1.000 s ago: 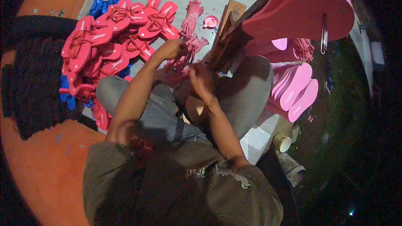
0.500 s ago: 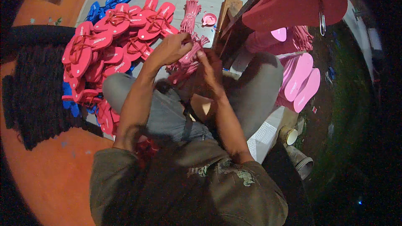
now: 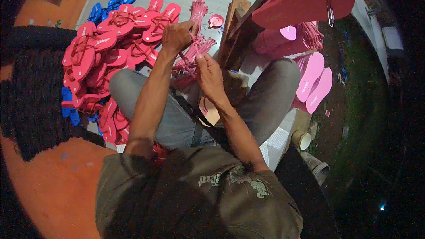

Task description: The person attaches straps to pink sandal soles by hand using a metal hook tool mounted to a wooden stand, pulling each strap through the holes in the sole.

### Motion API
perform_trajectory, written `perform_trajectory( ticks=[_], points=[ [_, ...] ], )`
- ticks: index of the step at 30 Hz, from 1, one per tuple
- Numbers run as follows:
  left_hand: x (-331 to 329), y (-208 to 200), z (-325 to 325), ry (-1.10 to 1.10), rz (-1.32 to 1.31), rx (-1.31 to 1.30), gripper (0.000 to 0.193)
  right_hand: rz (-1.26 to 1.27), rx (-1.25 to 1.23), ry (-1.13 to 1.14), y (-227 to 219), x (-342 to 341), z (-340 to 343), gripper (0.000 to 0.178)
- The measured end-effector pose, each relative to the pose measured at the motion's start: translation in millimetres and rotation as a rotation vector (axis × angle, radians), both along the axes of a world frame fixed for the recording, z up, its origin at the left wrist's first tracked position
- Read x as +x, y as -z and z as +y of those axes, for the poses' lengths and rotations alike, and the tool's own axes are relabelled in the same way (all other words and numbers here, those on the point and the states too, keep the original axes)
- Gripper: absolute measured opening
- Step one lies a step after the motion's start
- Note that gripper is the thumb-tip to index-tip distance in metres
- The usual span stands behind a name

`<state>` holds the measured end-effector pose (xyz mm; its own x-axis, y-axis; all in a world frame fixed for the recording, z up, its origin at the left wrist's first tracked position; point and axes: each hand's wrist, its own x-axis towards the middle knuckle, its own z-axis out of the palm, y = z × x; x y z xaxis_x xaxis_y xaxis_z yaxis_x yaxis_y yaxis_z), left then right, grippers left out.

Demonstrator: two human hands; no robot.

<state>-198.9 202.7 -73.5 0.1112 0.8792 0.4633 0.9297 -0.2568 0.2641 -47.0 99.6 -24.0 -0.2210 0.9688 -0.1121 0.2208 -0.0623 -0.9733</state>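
Between my knees lies a bundle of pink flip-flop straps (image 3: 202, 45), its ends fanned toward the right. My left hand (image 3: 178, 37) is closed at the upper left of this bundle; its fingers hide most of what they grip. Just below the strap ends, my right hand (image 3: 210, 74) pinches a pink strap between thumb and finger. A second tied bundle of straps (image 3: 199, 9) lies just beyond my left hand. Under my right wrist is a pale sole-shaped piece (image 3: 210, 113), partly shaded.
Red flip-flops (image 3: 116, 55) are heaped at my left, with blue flip-flops (image 3: 108, 9) behind. A small pink dish (image 3: 216, 21) sits near a wooden stand (image 3: 237, 15). Large pink soles (image 3: 305, 2) hang at the upper right. Pink soles (image 3: 311, 79) stand beside my right knee.
My hands have moved apart. The left hand has shifted up and left, while the right has come slightly down and left, leaving more of the strap bundle in sight.
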Motion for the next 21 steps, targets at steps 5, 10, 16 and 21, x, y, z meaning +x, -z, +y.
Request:
perform_trajectory(
  ticks=[5,10,16,21],
  points=[
    [-30.5,-12.5,26.9,-0.452,-0.518,-0.037,0.044,0.126,0.061,-0.007,-8.4,11.7,-35.4,0.029],
    [-38.0,-1.6,30.1,-0.537,-1.325,-0.323,0.048,0.158,-0.018,-0.028,-27.2,27.8,-45.5,0.025],
    [-29.9,-12.6,17.6,-0.122,-1.386,-0.571,0.033,0.224,-0.054,-0.012,5.0,28.5,-26.5,0.026],
    [10.8,-63.3,-40.2,0.440,-0.869,-0.687,0.033,0.476,0.016,0.122,-18.1,12.5,41.8,0.037]
  ],
)
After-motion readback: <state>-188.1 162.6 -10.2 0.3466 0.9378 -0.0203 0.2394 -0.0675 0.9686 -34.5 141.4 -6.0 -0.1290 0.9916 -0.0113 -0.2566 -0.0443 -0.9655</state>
